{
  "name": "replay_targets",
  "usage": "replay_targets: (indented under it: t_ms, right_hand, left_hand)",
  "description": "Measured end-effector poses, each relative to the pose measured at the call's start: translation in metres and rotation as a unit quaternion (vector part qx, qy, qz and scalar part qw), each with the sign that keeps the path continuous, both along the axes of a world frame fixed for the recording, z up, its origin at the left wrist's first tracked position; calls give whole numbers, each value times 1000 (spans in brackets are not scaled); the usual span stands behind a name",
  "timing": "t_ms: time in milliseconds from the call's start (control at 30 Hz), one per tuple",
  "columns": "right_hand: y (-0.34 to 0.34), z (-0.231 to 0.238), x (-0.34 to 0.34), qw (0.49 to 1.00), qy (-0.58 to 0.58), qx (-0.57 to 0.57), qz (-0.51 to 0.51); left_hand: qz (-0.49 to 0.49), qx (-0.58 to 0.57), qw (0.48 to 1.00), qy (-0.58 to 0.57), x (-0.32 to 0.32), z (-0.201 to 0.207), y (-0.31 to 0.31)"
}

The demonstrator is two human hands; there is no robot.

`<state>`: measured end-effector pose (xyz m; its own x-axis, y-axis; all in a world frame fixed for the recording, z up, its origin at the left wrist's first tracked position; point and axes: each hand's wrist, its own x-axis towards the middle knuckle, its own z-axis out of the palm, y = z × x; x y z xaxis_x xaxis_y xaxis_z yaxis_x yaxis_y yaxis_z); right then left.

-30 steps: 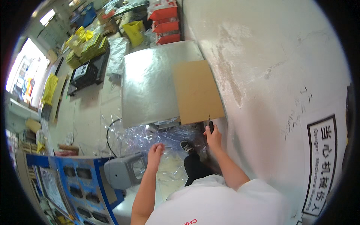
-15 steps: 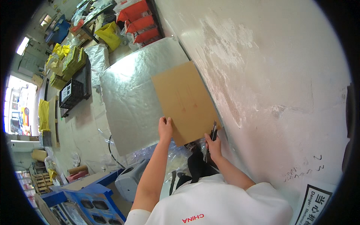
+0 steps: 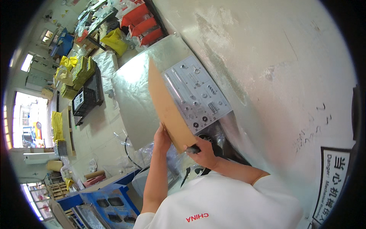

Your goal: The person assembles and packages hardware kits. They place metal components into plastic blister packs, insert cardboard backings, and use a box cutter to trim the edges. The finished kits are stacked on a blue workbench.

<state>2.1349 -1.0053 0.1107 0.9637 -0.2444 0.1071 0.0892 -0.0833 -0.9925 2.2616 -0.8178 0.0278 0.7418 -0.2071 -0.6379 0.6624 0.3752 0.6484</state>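
A brown cardboard sheet (image 3: 164, 103) is tilted up on edge over the silver-topped table (image 3: 131, 101). My left hand (image 3: 162, 139) grips its near left corner. At the near right corner, my right hand (image 3: 204, 153) is closed on the sheet and also holds a dark tool (image 3: 193, 149), mostly hidden by the fingers. To the right of the raised cardboard lies a grey-white panel of metal parts (image 3: 201, 91), with tubes, rings and small fittings laid out in rows; the cardboard covers its left edge.
A scuffed pale wall (image 3: 263, 76) runs along the table's right side. Red bins (image 3: 146, 28) stand beyond the far end. On the floor at left are a black crate (image 3: 84, 101) and stacked yellow-green packs (image 3: 82, 72). A blue frame (image 3: 108, 202) stands near left.
The cardboard, lying flatter before, has been turned up toward the left, and the parts panel now shows. My right hand has moved left, closer to my left hand.
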Motion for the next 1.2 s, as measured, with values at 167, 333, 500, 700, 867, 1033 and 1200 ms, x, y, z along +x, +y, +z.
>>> replay_targets:
  t_ms: [167,333,500,700,867,1033,1200]
  right_hand:
    - [19,22,-20,980,-158,-14,120]
    - [28,33,-34,962,-206,-61,171]
    - [23,39,-43,955,-239,-71,159]
    - [17,41,-43,945,-265,-82,174]
    - [18,41,-50,938,-272,-111,182]
    - [22,44,-57,933,-280,-139,178]
    - [13,36,-55,943,-273,-88,171]
  left_hand:
    - [-30,-210,976,45,-11,-16,29]
    - [-46,-375,926,19,-30,-13,12]
    - [-86,-424,901,-1,-30,6,-19]
    - [-148,-470,870,-10,-19,3,-30]
    - [-132,-448,884,-6,-26,5,-33]
    - [-122,-430,895,-1,-29,8,-39]
    - [-96,-399,912,-8,-26,-4,-42]
